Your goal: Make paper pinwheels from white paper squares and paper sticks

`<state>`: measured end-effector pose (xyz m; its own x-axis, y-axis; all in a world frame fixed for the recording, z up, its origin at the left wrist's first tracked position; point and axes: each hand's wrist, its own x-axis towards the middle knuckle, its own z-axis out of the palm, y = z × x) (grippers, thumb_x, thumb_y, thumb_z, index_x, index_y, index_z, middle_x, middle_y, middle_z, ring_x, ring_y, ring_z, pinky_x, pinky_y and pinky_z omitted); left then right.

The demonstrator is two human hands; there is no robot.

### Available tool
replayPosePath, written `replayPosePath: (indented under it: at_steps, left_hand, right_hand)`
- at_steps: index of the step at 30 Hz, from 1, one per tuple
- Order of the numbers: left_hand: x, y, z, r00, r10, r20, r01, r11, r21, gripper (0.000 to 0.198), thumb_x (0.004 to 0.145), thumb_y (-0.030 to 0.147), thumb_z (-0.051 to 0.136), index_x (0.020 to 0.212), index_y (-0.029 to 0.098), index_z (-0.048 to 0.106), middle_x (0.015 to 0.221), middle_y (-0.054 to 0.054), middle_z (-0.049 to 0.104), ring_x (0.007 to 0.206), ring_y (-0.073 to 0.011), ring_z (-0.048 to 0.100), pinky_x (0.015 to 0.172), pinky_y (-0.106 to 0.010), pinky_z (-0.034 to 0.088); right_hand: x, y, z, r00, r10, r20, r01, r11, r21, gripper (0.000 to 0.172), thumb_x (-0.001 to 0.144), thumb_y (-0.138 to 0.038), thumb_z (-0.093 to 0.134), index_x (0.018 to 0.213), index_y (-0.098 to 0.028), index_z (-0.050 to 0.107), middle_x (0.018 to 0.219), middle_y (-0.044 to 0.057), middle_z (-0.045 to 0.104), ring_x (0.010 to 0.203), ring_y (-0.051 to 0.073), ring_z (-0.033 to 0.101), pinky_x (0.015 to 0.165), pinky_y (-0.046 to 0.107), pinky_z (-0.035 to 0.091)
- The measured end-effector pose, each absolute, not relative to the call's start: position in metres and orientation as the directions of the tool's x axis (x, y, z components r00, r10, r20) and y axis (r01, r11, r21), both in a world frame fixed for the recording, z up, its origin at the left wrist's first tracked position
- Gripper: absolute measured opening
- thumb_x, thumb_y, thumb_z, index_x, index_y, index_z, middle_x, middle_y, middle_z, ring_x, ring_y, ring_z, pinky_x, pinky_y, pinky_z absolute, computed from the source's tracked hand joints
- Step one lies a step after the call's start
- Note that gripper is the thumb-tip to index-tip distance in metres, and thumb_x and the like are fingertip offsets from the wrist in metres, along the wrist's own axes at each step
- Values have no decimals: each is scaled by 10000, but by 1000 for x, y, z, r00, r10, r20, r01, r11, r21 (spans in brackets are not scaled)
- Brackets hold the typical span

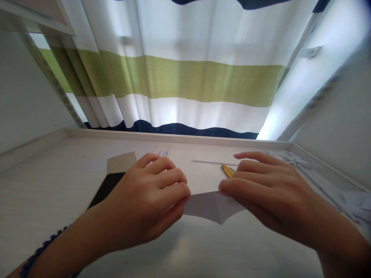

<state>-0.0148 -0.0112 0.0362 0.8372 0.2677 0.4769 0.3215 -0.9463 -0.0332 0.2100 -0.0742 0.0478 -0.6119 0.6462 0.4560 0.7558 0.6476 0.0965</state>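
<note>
A piece of white paper (213, 206) with a crease and a pointed lower edge hangs between my two hands, above the near part of the table. My left hand (156, 193) pinches its left end with curled fingers. At its right end, my right hand (261, 185) grips the paper between thumb and fingers, one finger stretched away. Just beyond my right hand lies a yellow tool (227, 171), partly hidden by the fingers. A dark flat object (107, 188) sits beside my left hand, partly covered by it.
Behind my left hand are a beige card (120, 162) and thin white strips (164, 151). A thin white stick (211, 161) lies at the centre back. Crumpled white paper (359, 204) is at the right. A raised edge (174, 137) runs along the back, below a striped curtain (179, 79).
</note>
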Motion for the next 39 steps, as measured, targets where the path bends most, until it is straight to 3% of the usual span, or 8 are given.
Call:
replayPosePath:
  at_steps: [10, 21, 25, 27, 32, 36, 39]
  left_hand:
    - [-23, -3, 40, 827, 270, 493, 353, -932, -83, 108, 794, 170, 493, 749, 188, 590, 756, -11, 597, 735, -179, 468, 698, -340, 326]
    - [-26, 2, 44, 813, 280, 511, 389, -914, -117, 82, 775, 173, 518, 741, 187, 591, 754, 0, 610, 732, -177, 487, 691, -340, 343]
    - [-32, 13, 43, 803, 279, 527, 450, -864, -228, 97, 776, 195, 508, 741, 183, 598, 756, -12, 618, 734, -195, 504, 687, -353, 344]
    - [-35, 21, 40, 786, 314, 533, 492, -840, -230, 106, 776, 211, 506, 745, 181, 603, 760, -17, 621, 746, -201, 514, 704, -361, 349]
    - [-34, 31, 31, 754, 453, 477, 511, -860, 9, 148, 822, 260, 480, 872, 190, 600, 882, -20, 624, 852, -188, 536, 780, -338, 380]
    - [-23, 23, 23, 705, 642, 303, 522, -758, 392, 349, 815, 395, 495, 1126, 237, 506, 1139, -27, 560, 1041, -204, 498, 890, -350, 372]
    - [-16, 22, 17, 716, 685, 138, 383, -550, 742, 460, 792, 438, 518, 1214, 276, 432, 1256, -23, 486, 1132, -211, 450, 944, -363, 356]
  right_hand:
    - [234, -74, 55, -587, 625, 514, 779, 608, 151, 82, 817, -194, 502, 854, -218, 572, 667, -6, 565, 642, 143, 509, 835, 377, 389]
    - [246, -76, 60, -558, 609, 564, 794, 589, 149, 107, 789, -176, 532, 864, -241, 571, 694, 0, 583, 629, 159, 529, 801, 366, 403]
    - [272, -78, 57, -460, 568, 683, 861, 472, 187, 130, 793, -184, 519, 880, -259, 580, 737, 14, 585, 712, 183, 559, 842, 358, 385]
    - [289, -79, 56, -428, 546, 721, 877, 443, 186, 133, 782, -254, 542, 899, -268, 603, 751, 31, 581, 776, 209, 560, 762, 341, 420]
    - [284, -81, 55, -201, 625, 754, 938, 344, -34, 116, 796, -280, 501, 872, -259, 587, 829, 42, 572, 778, 201, 560, 677, 311, 417]
    - [247, -79, 57, -219, 601, 769, 922, 385, -38, 90, 813, -199, 487, 841, -243, 561, 755, 3, 589, 681, 141, 569, 594, 237, 414]
    - [233, -72, 53, -264, 605, 751, 872, 482, -81, 91, 813, -177, 495, 848, -239, 551, 742, -24, 592, 589, 95, 531, 517, 199, 395]
